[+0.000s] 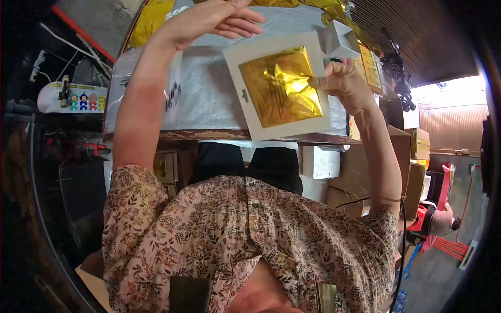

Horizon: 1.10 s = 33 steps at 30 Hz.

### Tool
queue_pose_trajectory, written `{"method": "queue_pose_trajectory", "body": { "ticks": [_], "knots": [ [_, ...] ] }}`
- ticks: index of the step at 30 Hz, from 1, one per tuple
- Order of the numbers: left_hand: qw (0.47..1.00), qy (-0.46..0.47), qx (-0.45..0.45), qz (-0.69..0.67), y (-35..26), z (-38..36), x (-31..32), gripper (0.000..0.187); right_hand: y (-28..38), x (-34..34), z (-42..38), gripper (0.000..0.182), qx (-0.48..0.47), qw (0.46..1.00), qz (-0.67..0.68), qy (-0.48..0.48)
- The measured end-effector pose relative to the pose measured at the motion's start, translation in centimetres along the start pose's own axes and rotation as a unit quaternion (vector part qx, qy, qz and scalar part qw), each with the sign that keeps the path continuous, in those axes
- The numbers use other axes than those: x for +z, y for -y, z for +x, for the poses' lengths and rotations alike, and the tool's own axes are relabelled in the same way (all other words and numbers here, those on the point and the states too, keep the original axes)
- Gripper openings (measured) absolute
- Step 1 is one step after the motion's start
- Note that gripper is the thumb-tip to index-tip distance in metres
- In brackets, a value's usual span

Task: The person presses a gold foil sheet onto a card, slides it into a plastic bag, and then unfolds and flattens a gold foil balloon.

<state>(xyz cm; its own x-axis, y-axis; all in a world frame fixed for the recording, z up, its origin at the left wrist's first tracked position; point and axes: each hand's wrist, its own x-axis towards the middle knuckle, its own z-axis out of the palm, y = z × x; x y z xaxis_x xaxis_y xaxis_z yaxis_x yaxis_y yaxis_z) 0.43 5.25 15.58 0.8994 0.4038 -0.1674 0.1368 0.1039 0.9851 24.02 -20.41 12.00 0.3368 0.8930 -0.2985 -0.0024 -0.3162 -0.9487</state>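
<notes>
My right hand [345, 86] pinches the right edge of a white card [250, 112] that bears a square of shiny gold foil [282, 86]. Thin dark lines show faintly through the wrinkled foil. The card is tilted over the table's front edge and has a small cut-out at its left side. Up and to the left of it, my left hand [224, 20] is open, its fingers stretched to the right and holding nothing. Small dark slender pieces [172, 97] lie on the covered table [201, 112] beside my left forearm.
A small white box [340, 41] stands behind my right hand. More gold foil [151, 23] lies at the table's back left. Cardboard boxes [352, 175] stand at the lower right. A skateboard deck [73, 98] is at the left. Something red and pink at far right is unclear.
</notes>
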Motion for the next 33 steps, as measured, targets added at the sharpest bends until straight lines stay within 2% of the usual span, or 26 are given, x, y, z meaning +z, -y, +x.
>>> {"method": "queue_pose_trajectory", "body": {
  "ticks": [2,3,6,7,8,10,11,12,13,14,15,16,18,22,25,29,31,33],
  "knots": [
    [0.965,0.105,0.137,0.197,1.9,1.6,-0.5,0.060,0.4,0.7,-0.3,0.022,0.002,1.000,0.000,0.006],
    [0.958,0.179,0.147,0.170,2.3,2.4,-0.3,0.060,0.7,1.0,-0.3,0.022,-0.004,0.999,-0.024,0.024],
    [0.958,0.156,0.090,0.222,2.4,1.8,3.4,0.051,1.3,1.8,0.3,0.022,0.000,0.998,-0.047,0.050],
    [0.976,0.170,0.053,0.122,2.3,1.2,4.3,0.055,1.5,1.9,0.4,0.021,0.010,0.998,-0.046,0.049],
    [0.976,0.174,0.053,0.123,2.8,1.7,4.2,0.055,1.5,2.0,0.4,0.021,0.010,0.998,-0.045,0.045],
    [0.982,0.160,0.065,0.077,5.2,3.2,3.7,0.050,1.6,2.1,0.4,0.016,-0.066,0.993,-0.095,0.021],
    [0.981,0.164,0.064,0.076,6.5,3.7,3.6,0.050,1.9,2.1,0.0,0.021,-0.081,0.995,-0.062,-0.012],
    [0.989,0.133,0.067,-0.001,7.4,3.8,3.6,0.045,1.6,2.0,0.0,0.021,-0.079,0.995,-0.061,-0.015],
    [0.990,0.099,0.069,-0.079,8.3,3.9,3.5,0.041,1.4,1.7,0.3,0.030,-0.114,0.986,-0.069,-0.103],
    [0.990,0.098,0.069,-0.079,9.2,3.9,3.3,0.041,1.1,1.3,0.7,0.039,-0.148,0.968,-0.077,-0.190],
    [0.986,0.088,0.060,-0.129,9.7,3.8,3.2,0.036,0.6,0.5,0.8,0.052,-0.122,0.973,-0.056,-0.186],
    [0.979,0.077,0.051,-0.179,10.2,3.7,3.1,0.032,0.0,0.1,0.9,0.052,-0.122,0.974,-0.057,-0.185],
    [0.975,0.058,0.056,-0.206,11.3,3.7,3.2,0.033,-1.1,-0.4,1.1,0.059,0.024,0.985,0.030,-0.166],
    [0.970,0.006,0.066,-0.236,12.4,3.5,4.1,0.039,-5.1,1.6,2.5,0.028,-0.052,0.965,0.166,-0.195],
    [0.968,-0.028,0.087,-0.232,13.1,3.0,4.6,0.045,-6.4,1.8,3.7,0.025,-0.083,0.958,0.210,-0.178],
    [0.961,-0.039,0.079,-0.262,15.0,3.8,4.0,0.049,-7.1,2.6,4.5,0.021,-0.112,0.959,0.203,-0.162],
    [0.969,-0.105,0.068,-0.213,15.4,4.4,3.9,0.055,-7.2,2.3,4.9,0.021,-0.086,0.958,0.215,-0.168],
    [0.971,-0.102,0.060,-0.210,14.9,3.7,4.1,0.056,-6.7,2.5,4.8,0.021,-0.062,0.956,0.227,-0.176]
  ]
}}
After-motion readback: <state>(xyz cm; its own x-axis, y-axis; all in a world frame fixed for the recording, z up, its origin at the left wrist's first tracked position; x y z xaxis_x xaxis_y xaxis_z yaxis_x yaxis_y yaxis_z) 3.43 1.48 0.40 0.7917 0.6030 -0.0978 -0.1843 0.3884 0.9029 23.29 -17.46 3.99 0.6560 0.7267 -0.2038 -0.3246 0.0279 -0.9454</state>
